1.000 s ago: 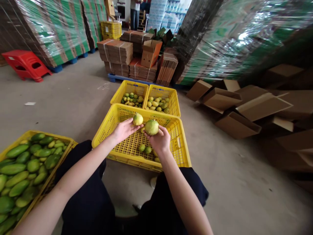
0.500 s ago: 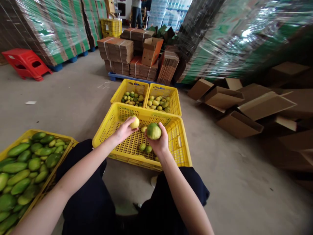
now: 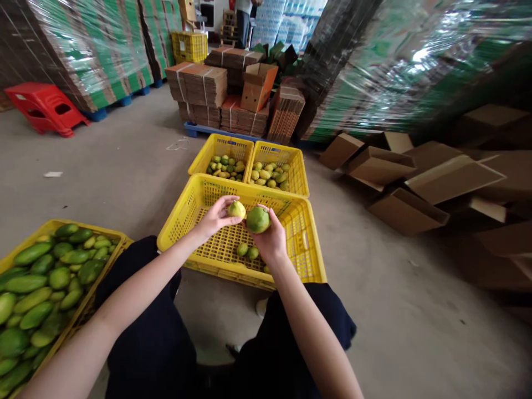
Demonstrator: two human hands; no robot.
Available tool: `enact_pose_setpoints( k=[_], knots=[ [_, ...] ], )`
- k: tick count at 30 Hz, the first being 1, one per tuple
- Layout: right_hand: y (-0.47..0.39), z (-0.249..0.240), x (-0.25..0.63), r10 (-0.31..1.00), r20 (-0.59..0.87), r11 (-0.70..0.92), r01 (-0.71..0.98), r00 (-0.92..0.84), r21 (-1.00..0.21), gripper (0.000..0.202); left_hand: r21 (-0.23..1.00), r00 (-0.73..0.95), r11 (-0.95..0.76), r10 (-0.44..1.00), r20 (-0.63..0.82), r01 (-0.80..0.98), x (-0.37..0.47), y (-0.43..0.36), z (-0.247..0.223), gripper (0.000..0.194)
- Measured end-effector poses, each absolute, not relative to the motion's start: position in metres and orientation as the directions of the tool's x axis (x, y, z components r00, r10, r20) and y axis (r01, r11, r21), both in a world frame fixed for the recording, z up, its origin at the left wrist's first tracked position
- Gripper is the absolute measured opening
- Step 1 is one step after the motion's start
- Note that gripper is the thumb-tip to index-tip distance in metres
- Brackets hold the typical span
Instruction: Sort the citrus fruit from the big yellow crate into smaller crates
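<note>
Both hands have drawn together since half a second ago, so the two fruits now nearly touch above the near yellow crate [image 3: 189, 219]. Left hand [image 3: 213, 218] pinches a small yellow-green fruit [image 3: 236, 209] in a fingertip grip; right hand [image 3: 270, 239] cups a larger green fruit [image 3: 258, 219]. That light pinch could slip and drop the small fruit onto the few fruits [image 3: 247, 251] below, bruising it. Farther off stand two filled crates [image 3: 249, 148].

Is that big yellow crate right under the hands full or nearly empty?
Nearly empty: the yellow crate shows mostly bare mesh floor, with only a few small green fruits lying in it.
</note>
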State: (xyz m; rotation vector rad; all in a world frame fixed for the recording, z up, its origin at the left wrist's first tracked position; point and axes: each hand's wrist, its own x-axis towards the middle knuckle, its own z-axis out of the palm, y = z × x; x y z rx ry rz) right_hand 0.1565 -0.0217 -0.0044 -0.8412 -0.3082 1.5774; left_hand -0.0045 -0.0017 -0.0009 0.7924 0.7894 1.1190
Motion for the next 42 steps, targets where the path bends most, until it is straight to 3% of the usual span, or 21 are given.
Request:
enact_pose_setpoints(
  k=[4, 7, 13, 17, 22, 28, 33, 38, 42],
  knots=[
    [-0.020, -0.005, 0.157, 0.918, -0.396, -0.269, -0.738, -0.003, -0.619, 0.019, 0.755, 0.219, 0.315, 0.948, -0.230, -0.574, -0.004, 0.004, -0.004, 0.028],
    [-0.020, -0.004, 0.157, 0.903, -0.428, -0.315, -0.725, -0.031, -0.612, 0.011, 0.654, 0.252, 0.400, 0.916, -0.313, -0.642, -0.006, 0.006, -0.002, 0.027],
    [-0.019, -0.010, 0.153, 0.884, -0.467, -0.351, -0.679, -0.014, -0.645, 0.015, 0.542, 0.294, 0.511, 0.849, -0.439, -0.667, -0.004, 0.007, -0.007, 0.013],
    [-0.019, -0.017, 0.154, 0.871, -0.490, -0.327, -0.712, 0.028, -0.622, 0.012, 0.590, 0.302, 0.486, 0.871, -0.389, -0.644, -0.002, 0.002, -0.014, 0.003],
    [-0.021, -0.018, 0.157, 0.870, -0.490, -0.314, -0.711, 0.050, -0.630, 0.022, 0.635, 0.248, 0.447, 0.891, -0.381, -0.631, -0.008, -0.003, -0.012, 0.008],
    [-0.019, -0.019, 0.151, 0.855, -0.518, -0.392, -0.660, -0.006, -0.640, 0.031, 0.631, 0.245, 0.467, 0.878, -0.410, -0.619, -0.016, 0.002, -0.013, 0.040],
    [-0.013, -0.030, 0.142, 0.849, -0.528, -0.438, -0.602, -0.032, -0.668, 0.031, 0.611, 0.239, 0.500, 0.855, -0.460, -0.614, -0.024, 0.008, -0.024, 0.044],
    [-0.002, -0.033, 0.138, 0.822, -0.569, -0.469, -0.572, -0.005, -0.673, 0.023, 0.602, 0.161, 0.479, 0.848, -0.505, -0.639, -0.030, 0.008, -0.031, 0.035],
    [-0.003, -0.023, 0.131, 0.818, -0.575, -0.472, -0.570, 0.000, -0.672, 0.019, 0.650, 0.067, 0.395, 0.881, -0.468, -0.650, -0.036, -0.001, -0.031, 0.005]
  ],
)
